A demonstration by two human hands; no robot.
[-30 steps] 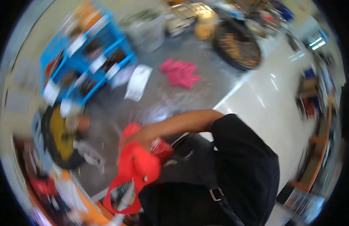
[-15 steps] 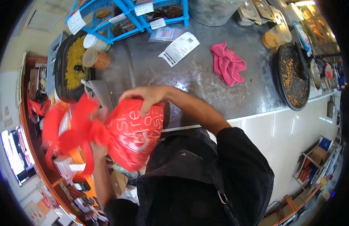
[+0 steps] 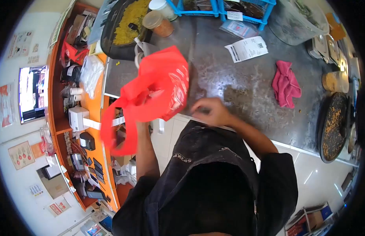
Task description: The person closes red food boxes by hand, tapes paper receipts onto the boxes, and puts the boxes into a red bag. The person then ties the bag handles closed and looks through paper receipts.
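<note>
over the counter's [image 3: 237, 82] near-left corner, a red bag [image 3: 172, 80] is tilting; behind it the left hand is hiding, its grip impossible to tell; beside the near edge, the right hand [image 3: 214, 112] is curling loosely, empty.

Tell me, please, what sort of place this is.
Probably the preparation area of a takeaway food shop: there is a black rectangular tray with yellow grain-like food, a white printed paper slip on the dark grey counter, and a soft red carrier bag.
</note>
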